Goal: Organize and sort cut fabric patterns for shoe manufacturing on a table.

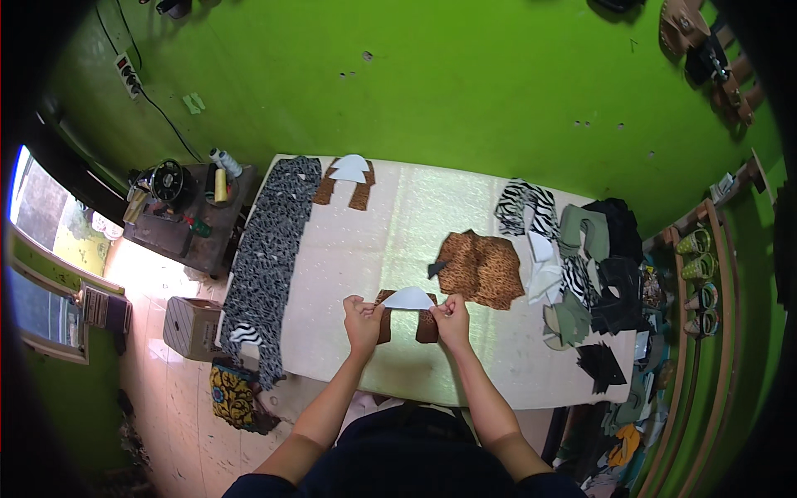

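Note:
A white curved piece (410, 298), paper or fabric, lies along the top of a brown leopard-print U-shaped fabric piece (427, 330) near the table's front edge. At its left corner, my left hand (363, 325) is closed in a pinch. My right hand (452, 322) pinches the opposite corner. Both hands also touch or hover close to the brown piece; the fingertips are too small to tell which. Just beyond my right hand is a larger leopard-print fabric (481, 270), with a small black item (436, 269) at its left edge.
The cream table (349, 257) carries a long dark patterned cloth (278, 249) at left and another brown piece (360, 197) with white on top at the back. Zebra-print (527, 205), green (584, 232) and black scraps (618, 290) crowd the right. A cardboard box (191, 329) stands left.

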`<state>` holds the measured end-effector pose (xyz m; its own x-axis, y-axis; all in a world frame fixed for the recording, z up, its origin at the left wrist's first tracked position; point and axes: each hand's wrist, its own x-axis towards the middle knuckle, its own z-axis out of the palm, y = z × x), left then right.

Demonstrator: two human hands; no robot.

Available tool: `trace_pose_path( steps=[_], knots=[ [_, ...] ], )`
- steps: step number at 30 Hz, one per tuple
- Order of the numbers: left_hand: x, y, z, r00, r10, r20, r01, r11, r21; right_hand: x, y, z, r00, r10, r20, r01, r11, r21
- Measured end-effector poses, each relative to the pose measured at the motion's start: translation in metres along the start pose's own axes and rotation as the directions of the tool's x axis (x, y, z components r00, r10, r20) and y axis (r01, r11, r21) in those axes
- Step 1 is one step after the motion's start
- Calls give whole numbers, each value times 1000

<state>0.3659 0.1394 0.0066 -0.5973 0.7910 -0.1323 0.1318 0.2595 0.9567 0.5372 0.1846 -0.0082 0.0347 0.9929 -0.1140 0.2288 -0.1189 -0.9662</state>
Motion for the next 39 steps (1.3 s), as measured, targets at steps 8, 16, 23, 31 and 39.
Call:
trace_pose_path(
  steps=[8, 16, 23, 31, 39],
  knots=[
    [123, -11, -66, 995, 83, 59, -87, 994, 70, 55, -27, 121, 1000, 25, 18, -25, 999, 43],
    [242, -8, -81, 973, 150, 177, -177, 972, 151, 119, -47, 194, 991, -133, -15, 129, 978, -166],
    [307, 6, -68, 936, 245, 255, -309, 917, 253, 165, -69, 224, 960, -280, -27, 250, 894, -372],
    [348, 9, -49, 938, 215, 271, -291, 914, 281, 202, -71, 242, 954, -296, -40, 235, 826, -512],
    [363, 13, -35, 918, 247, 309, -335, 902, 273, 221, -64, 244, 956, -291, -38, 226, 812, -539]
  ],
)
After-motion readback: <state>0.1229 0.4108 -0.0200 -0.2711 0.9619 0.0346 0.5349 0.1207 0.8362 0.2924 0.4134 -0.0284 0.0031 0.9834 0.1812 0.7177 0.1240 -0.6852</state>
